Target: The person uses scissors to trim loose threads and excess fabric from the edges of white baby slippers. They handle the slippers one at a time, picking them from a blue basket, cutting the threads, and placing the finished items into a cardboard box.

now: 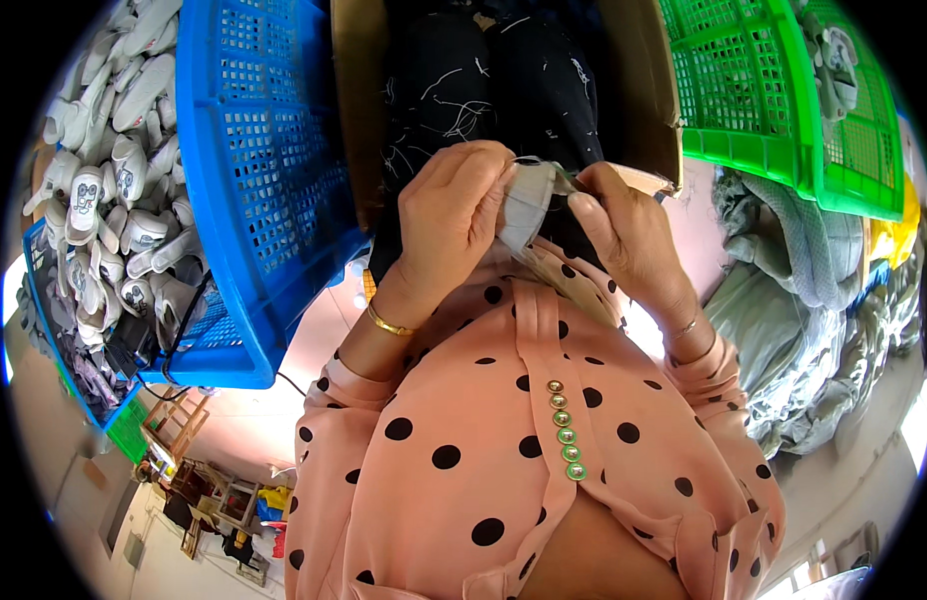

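A light grey fabric piece (527, 205), curved and apparently a shoe part, hangs between my hands above my lap. My left hand (452, 215) is closed on its left side, with the fingers bent over it. Against the right edge, my right hand (634, 228) is closed in a pinch, thumb toward the fabric. Something small and dark shows by the right fingertips, too hidden to name. Loose white threads (464, 115) lie scattered over my black trousers (434, 60).
At my left stands a blue plastic basket (259, 310), with many light grey shoe pieces (134, 190) heaped beyond it. An open cardboard box (639, 90) surrounds my legs. On the right are a green basket (806, 150) and grey fabric in plastic bags (784, 330).
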